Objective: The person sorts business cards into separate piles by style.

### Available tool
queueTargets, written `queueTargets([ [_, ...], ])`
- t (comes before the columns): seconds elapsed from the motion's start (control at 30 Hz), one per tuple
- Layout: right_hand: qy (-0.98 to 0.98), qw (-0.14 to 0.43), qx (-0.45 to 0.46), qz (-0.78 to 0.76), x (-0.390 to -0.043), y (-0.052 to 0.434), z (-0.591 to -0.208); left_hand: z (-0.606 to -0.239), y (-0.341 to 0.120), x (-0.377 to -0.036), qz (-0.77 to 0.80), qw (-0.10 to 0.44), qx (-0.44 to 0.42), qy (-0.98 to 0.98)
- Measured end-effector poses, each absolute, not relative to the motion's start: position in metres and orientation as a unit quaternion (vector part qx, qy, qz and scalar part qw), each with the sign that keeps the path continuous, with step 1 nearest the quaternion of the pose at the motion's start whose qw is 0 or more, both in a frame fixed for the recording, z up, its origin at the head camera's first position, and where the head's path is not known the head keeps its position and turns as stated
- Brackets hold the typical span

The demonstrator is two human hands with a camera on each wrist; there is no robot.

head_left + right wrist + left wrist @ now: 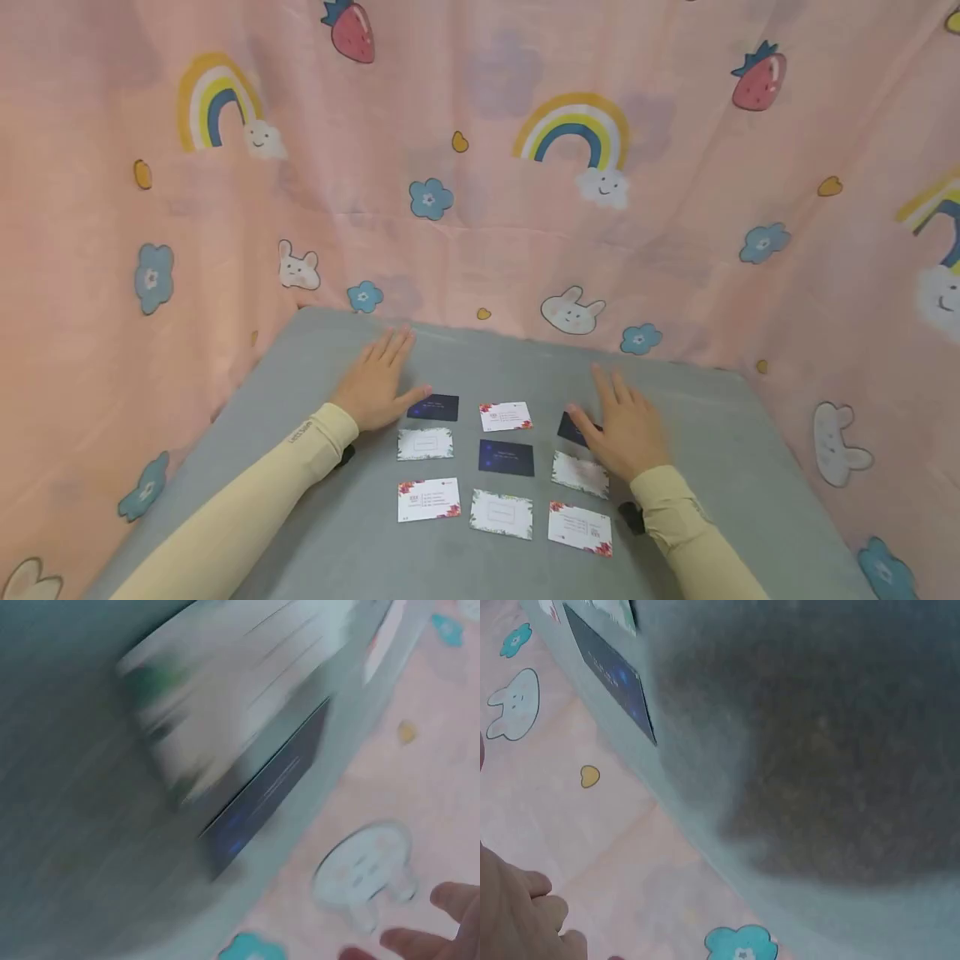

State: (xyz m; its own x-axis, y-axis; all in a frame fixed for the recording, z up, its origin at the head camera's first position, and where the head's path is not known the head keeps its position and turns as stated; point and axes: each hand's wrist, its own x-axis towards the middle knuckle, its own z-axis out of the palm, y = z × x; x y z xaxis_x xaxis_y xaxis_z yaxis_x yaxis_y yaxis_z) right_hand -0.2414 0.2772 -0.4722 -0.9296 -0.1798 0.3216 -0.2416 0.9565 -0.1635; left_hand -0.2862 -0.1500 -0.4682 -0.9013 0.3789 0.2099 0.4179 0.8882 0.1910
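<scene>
Business cards lie in three rows on the grey table. In the head view my left hand [377, 385] has its fingers extended at the far left, with its thumb by the dark blue card [437, 407]; whether it touches I cannot tell. My right hand [630, 425] is spread on the other side and partly hides another dark card [572, 428]. Just below that one is a white leaf-edged card [581, 473], blurred in the right wrist view [225, 690]. The middle column has a red-flowered white card [506, 416], a dark blue card [506, 457] and a leaf-edged card [502, 513].
Below the left dark card are a leaf-edged card [425, 444] and a red-flowered card [428, 500]. Another red-flowered card [580, 527] lies at the near right. A pink patterned curtain [480, 267] encloses the grey table [345, 533] at the back and sides.
</scene>
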Motion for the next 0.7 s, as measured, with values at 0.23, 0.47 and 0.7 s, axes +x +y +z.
queueTargets([
  [0.23,-0.957,0.129,0.23,0.118,-0.26,0.211,-0.462,-0.474,-0.153,-0.295,-0.154,0.012,-0.23,-0.961],
  [0.47,-0.948,0.048,0.29,0.118,-0.288,0.139,-0.472,-0.487,-0.155,-0.312,-0.188,-0.06,-0.246,-0.949],
  [0.7,-0.942,-0.028,0.302,0.146,-0.305,0.092,-0.48,-0.482,-0.147,-0.322,-0.188,-0.119,-0.234,-0.946],
])
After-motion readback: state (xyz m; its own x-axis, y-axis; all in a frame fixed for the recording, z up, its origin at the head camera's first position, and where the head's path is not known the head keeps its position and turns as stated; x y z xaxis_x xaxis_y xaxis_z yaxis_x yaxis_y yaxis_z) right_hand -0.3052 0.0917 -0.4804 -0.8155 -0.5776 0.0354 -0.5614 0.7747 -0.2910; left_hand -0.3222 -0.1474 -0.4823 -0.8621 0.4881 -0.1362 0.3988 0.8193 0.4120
